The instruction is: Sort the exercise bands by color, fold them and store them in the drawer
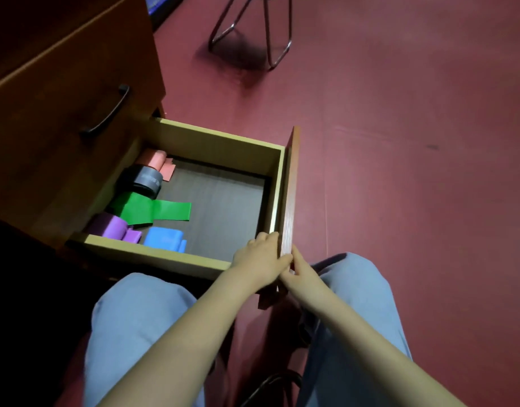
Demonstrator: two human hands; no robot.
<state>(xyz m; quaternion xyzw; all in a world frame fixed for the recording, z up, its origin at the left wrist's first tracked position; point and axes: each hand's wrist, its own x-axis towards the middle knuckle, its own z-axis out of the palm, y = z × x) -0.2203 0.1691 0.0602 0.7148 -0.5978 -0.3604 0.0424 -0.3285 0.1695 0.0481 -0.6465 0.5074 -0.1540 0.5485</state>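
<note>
Yr L hand [260, 258] grips the drawer front [290, 195] at its near end, fingers curled over the top edge. R hand [301, 271] touches its outer face; grip can't tell. The drawer [217, 136] is pulled out. Folded inside, cabinet [62, 127] side: blue band [165, 237], purple band [113, 227], green band [144, 210], grey band [147, 180], salmon band [154, 160] farthest.

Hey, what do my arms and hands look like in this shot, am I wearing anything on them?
Both forearms are bare as far as the picture shows, with no sleeves in view. The left hand and the right hand wear no gloves, and no watch, bracelet or ring shows on either. Light blue trousers cover the legs beneath the arms.
</note>
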